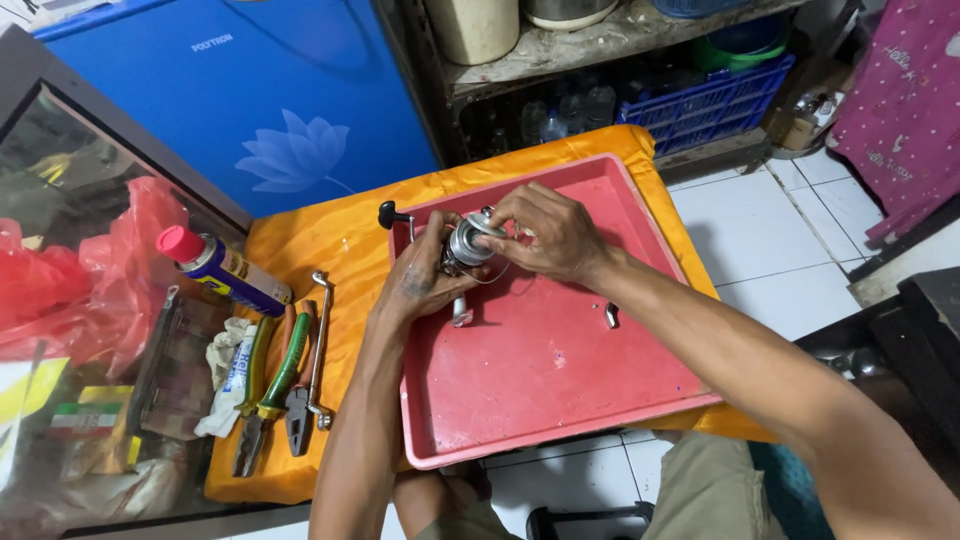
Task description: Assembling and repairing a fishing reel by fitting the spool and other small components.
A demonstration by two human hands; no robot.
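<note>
Fishing reel (468, 243): bright polished metal, glossy. Red tray (560, 380): matt plastic, scuffed. Tabletop cover (330, 240): orange cloth, creased. Pliers (270, 400): dull metal jaws, green rubbery grips. Red bag (110, 260): thin shiny plastic.

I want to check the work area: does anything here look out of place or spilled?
Nothing looks spilled. One small metal part lies loose on the red tray, apart from the fishing reel that the left hand and right hand hold.

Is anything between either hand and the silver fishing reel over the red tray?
Nothing visible. The left hand grips the silver metal fishing reel directly, and the right hand touches its top, above the red plastic tray.
</note>
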